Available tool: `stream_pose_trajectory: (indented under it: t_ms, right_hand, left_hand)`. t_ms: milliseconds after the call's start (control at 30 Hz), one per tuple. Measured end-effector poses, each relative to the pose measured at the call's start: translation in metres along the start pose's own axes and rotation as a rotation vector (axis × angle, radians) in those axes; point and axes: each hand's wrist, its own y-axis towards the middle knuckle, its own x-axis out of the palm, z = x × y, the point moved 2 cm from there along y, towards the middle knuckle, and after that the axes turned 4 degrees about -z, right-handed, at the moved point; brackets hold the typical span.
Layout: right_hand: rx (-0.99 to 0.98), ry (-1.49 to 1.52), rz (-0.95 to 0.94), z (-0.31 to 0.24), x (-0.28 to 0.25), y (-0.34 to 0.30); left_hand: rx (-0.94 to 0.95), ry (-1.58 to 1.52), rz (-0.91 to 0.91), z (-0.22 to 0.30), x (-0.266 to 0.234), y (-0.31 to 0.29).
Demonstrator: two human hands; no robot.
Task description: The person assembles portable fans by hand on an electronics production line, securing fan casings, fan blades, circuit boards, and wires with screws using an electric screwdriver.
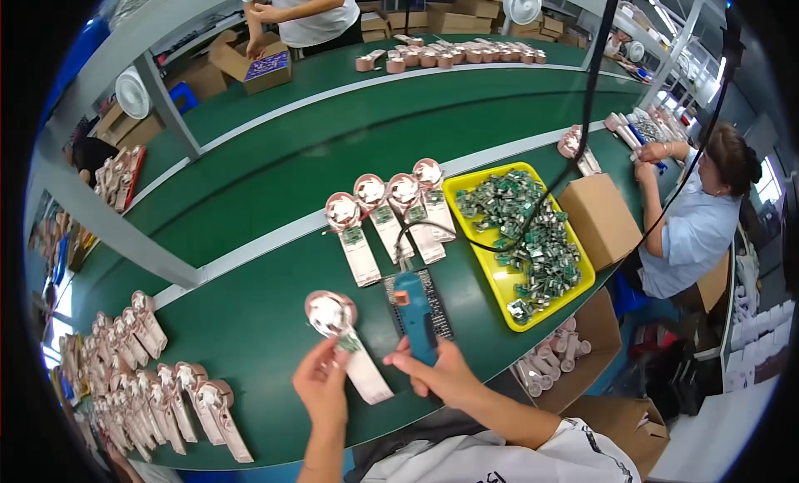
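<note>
On the green table in front of me lies a pale pink handheld-fan housing (369, 378) with a white fan wheel in its round head. My left hand (323, 381) is at its neck, fingertips pinched at a small green circuit board (349, 343). My right hand (441, 373) grips the lower end of a blue electric screwdriver (414, 315). The screwdriver is over a dark plate with rows of holes (441, 304), its far end near a cable. Beyond the plate lie several similar fan housings (358, 256) with green boards in them.
To the right, a yellow tray (504, 293) holds many small circuit boards, beside a cardboard box (601, 219). Many fan housings (179, 400) lie at the left. A black cable (587, 108) hangs across the view. A co-worker (695, 208) sits at the right; another stands across the line.
</note>
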Motion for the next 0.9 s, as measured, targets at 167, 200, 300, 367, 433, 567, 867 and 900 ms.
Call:
stream_pose_trajectory:
  t_ms: [167,200,300,367,433,567,867,900]
  right_hand:
    - [-0.250,-0.159,0.309,-0.068,-0.075,0.002]
    - [-0.324,-0.237,0.353,-0.081,-0.095,0.008]
    - [-0.444,-0.466,0.502,-0.122,-0.142,0.028]
    - [-0.633,-0.875,0.537,-0.139,-0.166,0.044]
    - [-0.495,-1.104,0.530,-0.148,-0.170,0.059]
    - [-0.408,-1.467,0.567,-0.141,-0.164,0.083]
    - [-0.335,-1.591,0.597,-0.133,-0.159,0.090]
    - [-0.351,-1.584,0.600,-0.133,-0.159,0.090]
  left_hand:
    - [0.090,0.002,-0.121,-0.009,-0.013,0.096]
    - [0.024,-0.007,-0.114,-0.013,-0.019,0.115]
    - [0.040,0.051,-0.145,-0.015,-0.016,0.156]
    - [0.000,0.060,-0.197,-0.016,-0.005,0.174]
    - [0.014,0.100,-0.216,-0.022,-0.003,0.189]
    - [0.025,0.143,-0.246,-0.028,0.002,0.199]
    - [0.038,0.169,-0.242,-0.021,0.008,0.200]
    - [0.038,0.171,-0.237,-0.020,0.006,0.201]
